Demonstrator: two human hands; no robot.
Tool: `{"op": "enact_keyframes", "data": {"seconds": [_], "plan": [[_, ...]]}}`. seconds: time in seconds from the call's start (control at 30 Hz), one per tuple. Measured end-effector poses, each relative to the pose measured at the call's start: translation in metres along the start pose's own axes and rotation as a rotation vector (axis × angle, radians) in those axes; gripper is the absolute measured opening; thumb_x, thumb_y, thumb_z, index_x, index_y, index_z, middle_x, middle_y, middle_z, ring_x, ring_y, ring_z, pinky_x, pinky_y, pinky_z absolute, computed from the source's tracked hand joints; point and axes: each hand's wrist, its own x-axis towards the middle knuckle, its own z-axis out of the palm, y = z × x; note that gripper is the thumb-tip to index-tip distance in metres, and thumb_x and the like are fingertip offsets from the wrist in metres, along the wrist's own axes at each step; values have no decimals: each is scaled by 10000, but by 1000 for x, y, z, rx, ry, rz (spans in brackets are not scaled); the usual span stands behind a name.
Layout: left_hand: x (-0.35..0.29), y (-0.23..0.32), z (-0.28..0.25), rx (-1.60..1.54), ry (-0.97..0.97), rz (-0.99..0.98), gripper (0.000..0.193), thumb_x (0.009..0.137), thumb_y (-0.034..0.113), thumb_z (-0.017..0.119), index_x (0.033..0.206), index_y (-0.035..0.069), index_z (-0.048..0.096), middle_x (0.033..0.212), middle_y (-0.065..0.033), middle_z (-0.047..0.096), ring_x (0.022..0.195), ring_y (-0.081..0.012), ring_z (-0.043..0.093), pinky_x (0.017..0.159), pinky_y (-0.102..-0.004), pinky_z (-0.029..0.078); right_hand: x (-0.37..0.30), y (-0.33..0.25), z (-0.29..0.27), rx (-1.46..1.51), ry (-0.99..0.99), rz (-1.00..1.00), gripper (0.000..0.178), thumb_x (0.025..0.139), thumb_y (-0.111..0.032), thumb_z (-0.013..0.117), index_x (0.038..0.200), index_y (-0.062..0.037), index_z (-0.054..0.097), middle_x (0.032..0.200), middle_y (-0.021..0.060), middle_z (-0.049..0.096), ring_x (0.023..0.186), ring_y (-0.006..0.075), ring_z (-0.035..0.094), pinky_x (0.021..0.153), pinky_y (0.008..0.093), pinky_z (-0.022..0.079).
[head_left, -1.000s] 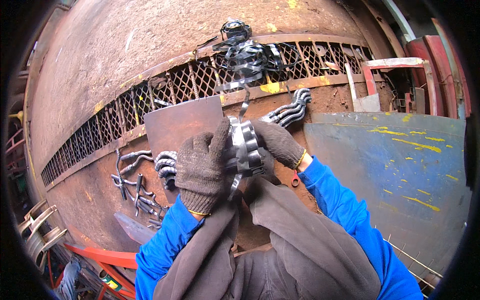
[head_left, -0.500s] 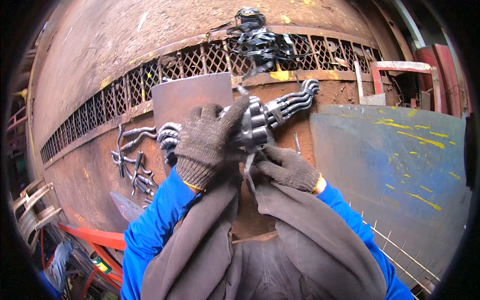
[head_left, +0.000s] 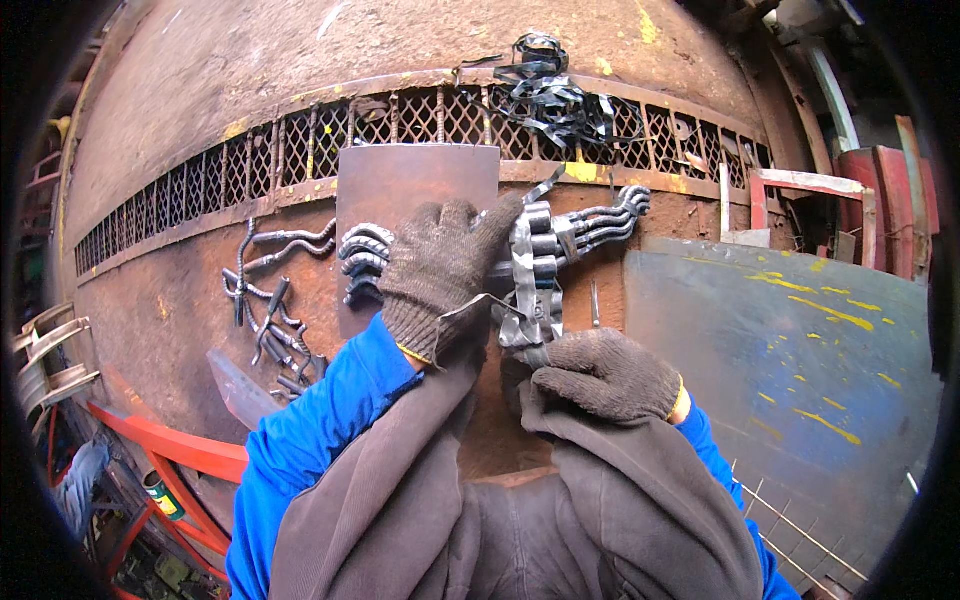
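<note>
My left hand [head_left: 438, 265], in a grey-brown knit glove, is closed around a bundle of wavy ribbed metal rods [head_left: 598, 222]. Bent ends stick out on both sides of the glove, and dark round sleeves [head_left: 541, 243] sit together just right of my fingers. A shiny grey strip [head_left: 534, 300] hangs down over the sleeves toward me. Its lower part is pinched by my gloved right hand [head_left: 608, 376], close above my right knee. A thin loose piece of strip crosses by my left wrist. The glove hides the bundle's middle.
A flat metal plate [head_left: 418, 180] lies beyond the bundle. Loose bent rods [head_left: 275, 320] are piled at left. A tangle of strips [head_left: 555, 105] rests on the mesh grating [head_left: 440, 120]. At right lies a large paint-marked sheet [head_left: 770, 340]; a red frame [head_left: 190, 460] stands lower left.
My right hand has moved down and slightly right, drawing the strip out longer toward me. The sleeves now show more, while my left hand keeps its hold on the bundle.
</note>
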Motion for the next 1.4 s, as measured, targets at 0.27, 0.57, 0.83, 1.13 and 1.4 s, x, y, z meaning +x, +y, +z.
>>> {"op": "enact_keyframes", "data": {"seconds": [0.27,0.57,0.83,1.13,1.4], "plan": [[0,5,-3,-51,-4,-46,693,760,349,779,1373,133,538,1041,-153,624,991,-371,606,819,-506,498,-11,-57,-13,-128,152,79,253,985,-244,609,1038,-25,724,816,184,710,735,352,714,662,410,545],[-6,-6,9,-42,39,-19,645,770,230,732,1373,104,541,1048,-164,621,1000,-378,614,822,-495,522,10,-104,-23,150,311,299,286,1010,-241,584,953,4,721,648,47,613,626,106,597,556,277,477],[-3,-6,14,26,89,-31,700,791,166,685,1451,91,464,998,-157,620,975,-358,620,804,-482,517,73,-75,-75,-876,617,-537,241,856,-98,639,1084,-30,679,951,115,683,817,248,687,707,369,572],[-1,-4,9,38,112,-52,572,834,218,665,1385,134,536,971,-119,629,927,-315,628,723,-455,518,48,-118,-46,-631,429,-301,143,907,-127,642,986,-22,700,744,72,620,626,171,627,555,324,493],[-5,-3,6,-69,103,-47,702,765,188,729,1435,177,519,1026,-164,611,988,-384,622,823,-507,515,-51,-86,32,216,378,413,340,1019,-304,579,974,-2,728,660,32,606,572,93,552,513,265,429]]}}
